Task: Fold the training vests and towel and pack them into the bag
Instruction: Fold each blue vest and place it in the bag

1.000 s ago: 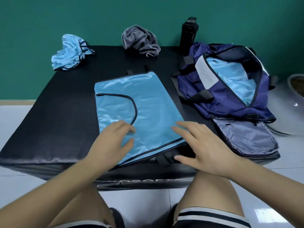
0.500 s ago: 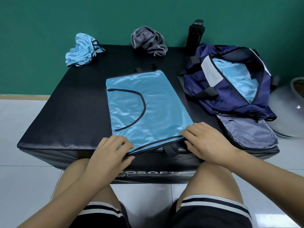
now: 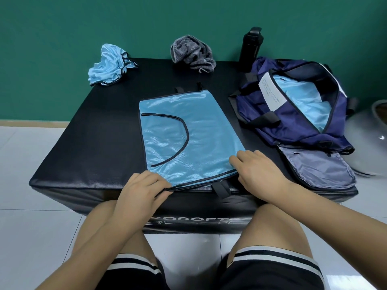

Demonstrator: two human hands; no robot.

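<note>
A light blue training vest with black trim lies flat, folded lengthwise, in the middle of the black padded block. My left hand pinches its near left corner at the block's front edge. My right hand grips the near right corner, fingers curled over the hem. A second blue vest sits crumpled at the far left. The grey striped towel is bunched at the far middle. The navy bag lies open on the right, with blue fabric inside.
A black bottle stands against the green wall behind the bag. The bag's grey flap hangs open toward the block's front right corner. A pale round object sits on the floor at right. My knees are below the block's front edge.
Both hands slid from the vest's surface back to its near hem and now grip the two near corners. The view shifted, so the block looks farther right.
</note>
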